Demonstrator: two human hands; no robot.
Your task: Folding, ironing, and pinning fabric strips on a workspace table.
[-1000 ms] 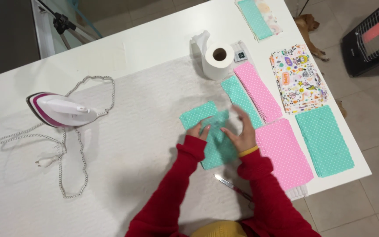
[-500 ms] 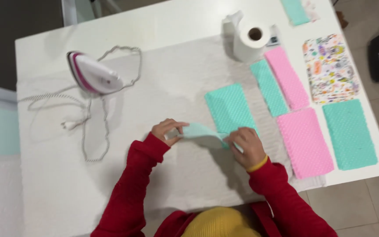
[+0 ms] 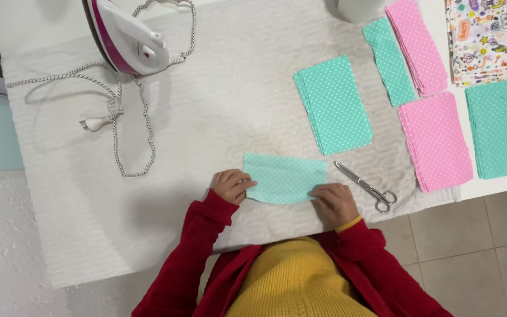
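Fingers [image 3: 247, 185] pinch one teal cloth [image 3: 284, 178]; two hands.

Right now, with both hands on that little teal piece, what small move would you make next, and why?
Probably smooth it flat: slide the right hand outward along the near edge while the left hand pins the other end. The teal dotted fabric piece lies on the white padded cover with a curved near edge, and the iron stands far off, its plug lying loose.

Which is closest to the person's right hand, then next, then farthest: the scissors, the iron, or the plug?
From the right hand:
1. Scissors, just to its right on the white cloth.
2. Plug, far off to the left.
3. Iron, at the top left, beyond the plug.
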